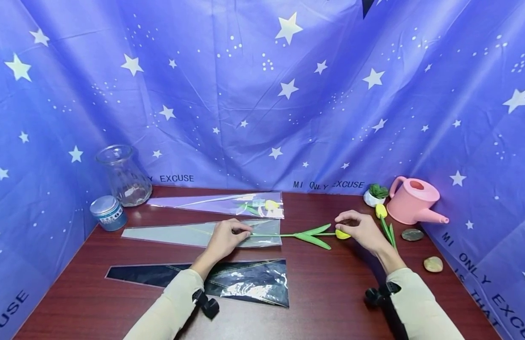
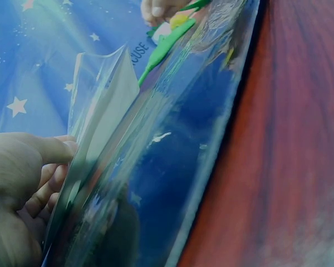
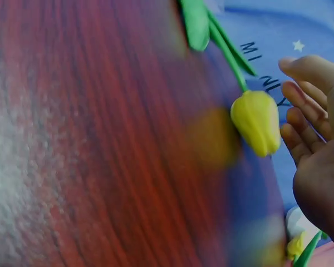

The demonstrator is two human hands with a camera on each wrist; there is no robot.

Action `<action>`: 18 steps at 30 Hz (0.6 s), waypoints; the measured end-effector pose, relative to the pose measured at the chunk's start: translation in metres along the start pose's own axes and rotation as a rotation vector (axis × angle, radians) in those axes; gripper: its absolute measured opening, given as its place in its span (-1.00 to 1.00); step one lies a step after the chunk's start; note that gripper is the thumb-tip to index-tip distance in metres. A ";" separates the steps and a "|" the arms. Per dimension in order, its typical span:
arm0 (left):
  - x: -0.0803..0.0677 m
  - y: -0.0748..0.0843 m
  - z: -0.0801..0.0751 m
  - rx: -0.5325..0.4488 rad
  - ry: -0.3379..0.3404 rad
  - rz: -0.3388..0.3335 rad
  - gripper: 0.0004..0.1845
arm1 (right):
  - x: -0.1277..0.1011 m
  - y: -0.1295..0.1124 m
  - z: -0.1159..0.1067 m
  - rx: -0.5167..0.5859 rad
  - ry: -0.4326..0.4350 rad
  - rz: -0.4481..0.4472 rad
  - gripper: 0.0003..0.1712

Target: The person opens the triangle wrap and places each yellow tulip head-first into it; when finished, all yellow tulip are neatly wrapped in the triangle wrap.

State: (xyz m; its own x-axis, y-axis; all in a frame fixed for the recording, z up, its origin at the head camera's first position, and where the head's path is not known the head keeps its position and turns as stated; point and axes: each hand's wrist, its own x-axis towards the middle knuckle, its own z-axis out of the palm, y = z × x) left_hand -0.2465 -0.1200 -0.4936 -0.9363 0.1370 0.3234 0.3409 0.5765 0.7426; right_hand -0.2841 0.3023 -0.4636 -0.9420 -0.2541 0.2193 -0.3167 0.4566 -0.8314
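A yellow artificial tulip (image 1: 313,236) lies lengthwise, its bloom to the right and its green stem reaching over the grey flower sleeve (image 1: 173,234). My left hand (image 1: 230,236) pinches the sleeve's film near its wide mouth. In the left wrist view, the raised clear film (image 2: 103,105) stands by the thumb, with the stem at its mouth; the stem's tip cannot be made out. At the yellow bloom (image 3: 256,122), my right hand (image 3: 320,122) has relaxed, loosely bent fingers. A gap shows between most of the fingers and the petals.
Behind the grey sleeve is a purple sleeve (image 1: 211,204) holding a tulip; a black sleeve (image 1: 245,283) lies in front. A glass vase (image 1: 126,182) and blue jar (image 1: 108,215) stand left. At right are a pink watering can (image 1: 411,203), potted plant (image 1: 375,196), another tulip (image 1: 382,212) and stones (image 1: 433,264).
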 end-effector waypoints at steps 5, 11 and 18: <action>0.000 0.000 0.002 -0.012 0.002 0.012 -0.87 | -0.001 0.010 0.005 -0.107 -0.027 -0.061 -0.79; 0.000 0.000 0.002 -0.012 0.005 0.010 -0.88 | -0.004 0.018 0.011 -0.177 -0.059 -0.088 -0.77; 0.001 0.000 0.001 -0.011 0.006 -0.003 -0.88 | -0.003 0.018 0.012 -0.236 -0.090 -0.062 -0.86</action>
State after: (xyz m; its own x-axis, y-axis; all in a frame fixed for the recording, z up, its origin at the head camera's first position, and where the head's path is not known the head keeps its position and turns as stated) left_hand -0.2472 -0.1192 -0.4943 -0.9368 0.1304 0.3247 0.3390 0.5678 0.7501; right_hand -0.2856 0.3012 -0.4858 -0.9095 -0.3577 0.2117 -0.4011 0.6214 -0.6731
